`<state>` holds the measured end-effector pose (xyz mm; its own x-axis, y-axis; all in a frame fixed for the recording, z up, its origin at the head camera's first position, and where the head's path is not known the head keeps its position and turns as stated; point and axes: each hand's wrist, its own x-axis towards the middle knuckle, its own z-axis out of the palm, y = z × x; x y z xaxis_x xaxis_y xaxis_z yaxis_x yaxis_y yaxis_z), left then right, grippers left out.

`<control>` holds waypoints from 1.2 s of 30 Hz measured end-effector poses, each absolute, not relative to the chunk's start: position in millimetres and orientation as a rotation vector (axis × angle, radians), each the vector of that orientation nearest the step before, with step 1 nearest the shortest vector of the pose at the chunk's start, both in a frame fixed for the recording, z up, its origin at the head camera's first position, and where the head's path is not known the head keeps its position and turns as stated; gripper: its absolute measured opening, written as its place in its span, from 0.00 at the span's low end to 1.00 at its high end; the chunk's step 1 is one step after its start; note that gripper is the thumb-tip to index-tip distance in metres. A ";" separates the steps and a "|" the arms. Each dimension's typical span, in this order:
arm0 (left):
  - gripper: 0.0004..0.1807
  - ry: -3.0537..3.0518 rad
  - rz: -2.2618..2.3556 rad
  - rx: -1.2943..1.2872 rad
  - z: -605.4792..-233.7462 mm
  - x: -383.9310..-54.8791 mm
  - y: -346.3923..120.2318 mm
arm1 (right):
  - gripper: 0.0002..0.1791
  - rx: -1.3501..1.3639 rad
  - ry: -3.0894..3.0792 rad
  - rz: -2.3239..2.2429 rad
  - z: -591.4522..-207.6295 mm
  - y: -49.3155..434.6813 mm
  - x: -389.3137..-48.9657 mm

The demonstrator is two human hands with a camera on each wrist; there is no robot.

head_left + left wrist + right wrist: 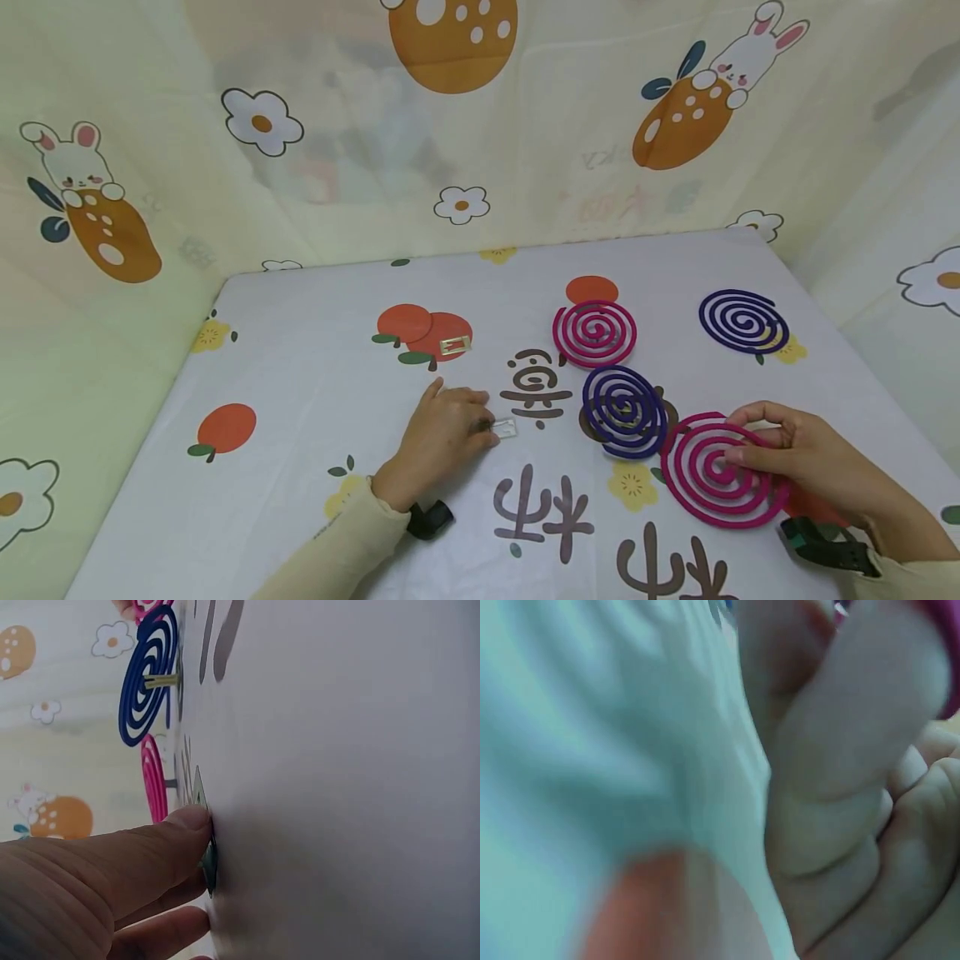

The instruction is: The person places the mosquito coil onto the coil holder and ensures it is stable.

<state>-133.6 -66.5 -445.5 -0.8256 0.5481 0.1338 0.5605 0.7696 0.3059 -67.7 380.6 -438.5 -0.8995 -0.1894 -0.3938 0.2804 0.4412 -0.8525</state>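
My left hand [447, 422] is low over the table, pinching a small flat metal mosquito coil stand [506, 428]. In the left wrist view the thumb lies over the stand [199, 785], right at the tabletop. My right hand [798, 450] holds a pink mosquito coil [720, 473] by its right side, thumb on top near the centre. A sliver of that coil [954, 645] shows in the right wrist view. Just left of it, a dark blue coil [622, 407] is propped above the table on a metal stand [161, 680].
Another pink coil [596, 329] sits raised behind the blue one. A second dark blue coil [744, 321] is at the far right. One more metal stand [455, 345] lies on a printed fruit at the left. Patterned cloth walls [360, 200] enclose the white table [300, 500].
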 end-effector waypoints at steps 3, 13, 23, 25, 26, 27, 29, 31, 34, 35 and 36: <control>0.13 -2.917 -0.509 -0.932 -446.4 -132.6 -64.9 | 0.13 0.019 2.243 -1.514 -439.6 372.2 -68.9; 0.12 -2.885 -0.497 -0.959 -447.6 -127.9 -61.3 | 0.15 -0.134 2.174 -1.648 -431.7 341.6 -71.8; 0.12 -2.895 -0.503 -0.989 -448.0 -122.2 -55.9 | 0.20 -0.299 2.023 -1.791 -425.5 291.6 -84.9; 0.12 -2.899 -0.493 -0.994 -448.2 -120.9 -55.0 | 0.22 -0.291 2.005 -1.807 -424.6 280.5 -88.0; 0.12 -2.902 -0.485 -0.994 -448.2 -120.1 -54.6 | 0.24 -0.293 2.000 -1.814 -424.5 275.1 -89.6; 0.12 -2.906 -0.479 -0.993 -448.0 -119.5 -54.3 | 0.24 -0.292 1.989 -1.822 -424.4 270.1 -91.2; 0.13 -2.918 -0.472 -0.991 -447.3 -118.2 -54.0 | 0.26 -0.300 1.978 -1.826 -424.4 260.8 -94.5; 0.14 -2.932 -0.472 -0.987 -446.7 -117.2 -54.5 | 0.27 -0.295 1.972 -1.819 -424.3 252.3 -97.1; 0.15 -2.941 -0.491 -0.993 -444.8 -116.5 -58.1 | 0.28 -0.270 1.976 -1.806 -423.6 240.6 -100.2; 0.15 -2.941 -0.503 -1.004 -444.2 -116.2 -60.1 | 0.29 -0.255 1.981 -1.800 -423.0 236.9 -101.1; 0.15 -2.941 -0.513 -1.017 -443.5 -115.7 -62.4 | 0.29 -0.241 1.990 -1.794 -422.6 233.4 -101.9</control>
